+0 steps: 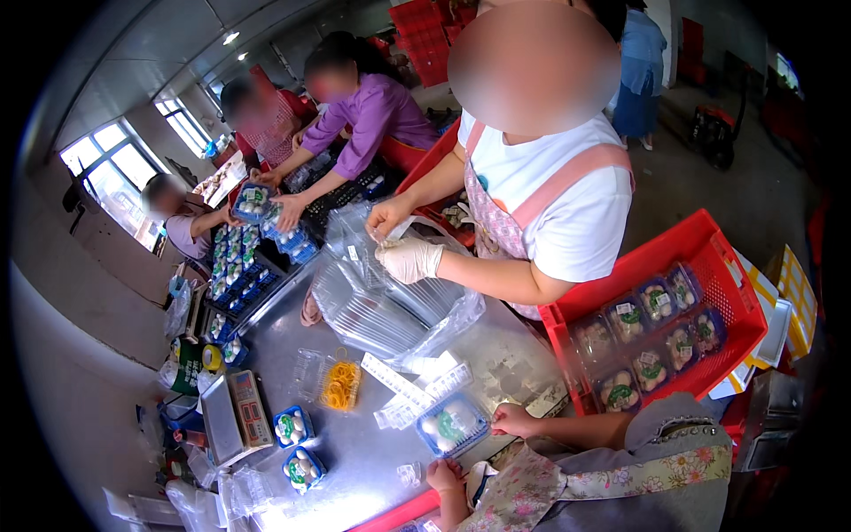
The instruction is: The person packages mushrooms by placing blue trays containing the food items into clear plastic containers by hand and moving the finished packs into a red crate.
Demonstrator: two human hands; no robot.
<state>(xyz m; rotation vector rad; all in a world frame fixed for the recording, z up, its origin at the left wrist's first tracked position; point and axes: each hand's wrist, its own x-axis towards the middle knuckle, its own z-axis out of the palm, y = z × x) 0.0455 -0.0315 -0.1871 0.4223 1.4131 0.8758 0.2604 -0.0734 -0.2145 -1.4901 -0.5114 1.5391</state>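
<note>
In front of me a blue plastic tray of white mushrooms (452,427), with a green label and a clear cover, lies on the metal table (359,445). At its upper right edge my right hand (515,421) has its fingers curled, the fingertips against the tray's rim. My left hand (444,475) is beside the lower edge with bent fingers; its grip is hard to make out. White label strips (405,386) lie just past the tray. A small crumpled piece of clear plastic (409,474) is near my left hand.
Yellow rubber bands (341,386) fill a clear box. Two packed trays (293,426) stand by a scale (239,415). Across the table, a gloved co-worker's hand (409,259) works over stacked clear lids (372,306). A red crate (718,266) holds packed trays. Other people handle trays farther off.
</note>
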